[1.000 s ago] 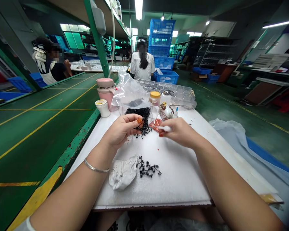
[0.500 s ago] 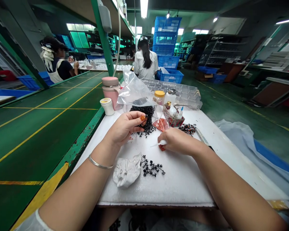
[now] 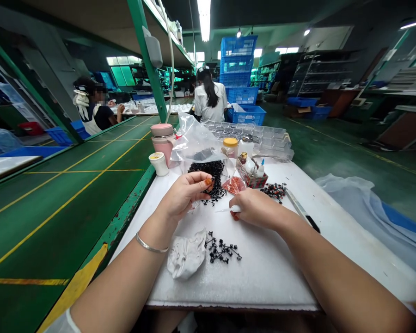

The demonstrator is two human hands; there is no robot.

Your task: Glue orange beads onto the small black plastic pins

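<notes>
My left hand (image 3: 184,195) is closed in a pinch, with a small black part (image 3: 212,179) at its fingertips. It hovers in front of a heap of black parts (image 3: 215,194). To its right, my right hand (image 3: 258,206) is wrapped round a small white glue bottle (image 3: 235,209), whose thin nozzle points left. Most of that bottle is hidden by the fingers. Just beyond the right hand lies a clear bag of orange-red bits (image 3: 234,184). Closer to me, a loose cluster of black parts (image 3: 222,249) rests beside a crumpled white cloth (image 3: 186,255).
Behind the heap stand a clear plastic bag (image 3: 196,143), a pink mug (image 3: 162,141), a white tub (image 3: 158,164) and a yellow-lidded jar (image 3: 230,147). A small box of bottles (image 3: 254,178) and a cutter knife (image 3: 301,210) are on the right. A green conveyor (image 3: 72,199) runs along the left.
The camera view has tilted and turned slightly, so the scene sits lower and a little to the right. Both hands keep nearly the same pose and hold the same things.
</notes>
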